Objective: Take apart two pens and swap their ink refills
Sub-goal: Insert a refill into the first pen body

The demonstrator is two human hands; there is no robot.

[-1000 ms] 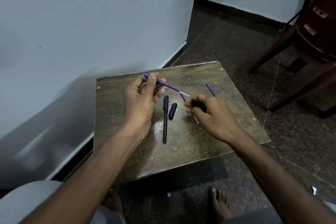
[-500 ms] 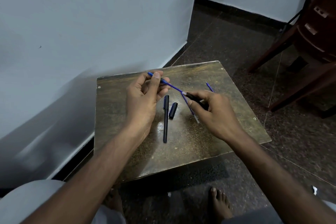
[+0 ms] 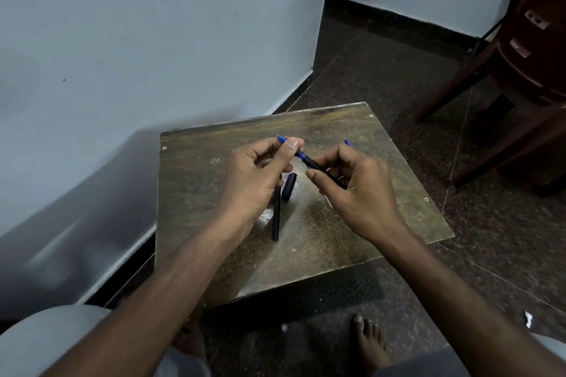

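My left hand (image 3: 254, 184) pinches a blue ink refill (image 3: 283, 141) near its tip, above the small wooden table (image 3: 214, 168). My right hand (image 3: 355, 187) holds a black pen barrel (image 3: 318, 167) that covers the refill's rear part. Only a short blue stretch shows between the two hands. A second black pen (image 3: 276, 217) lies on the table below my left hand, partly hidden by it. Beside it lies a dark pen cap (image 3: 289, 187). The blue end of another refill (image 3: 347, 141) pokes out behind my right hand.
The table stands against a pale wall (image 3: 122, 55) on the left. A dark wooden chair (image 3: 520, 70) stands at the back right on the dark speckled floor. My bare feet (image 3: 367, 343) rest under the table's near edge.
My right hand has brought the black barrel up and slid it over the blue refill toward my left hand. Less of the refill shows between the hands now.
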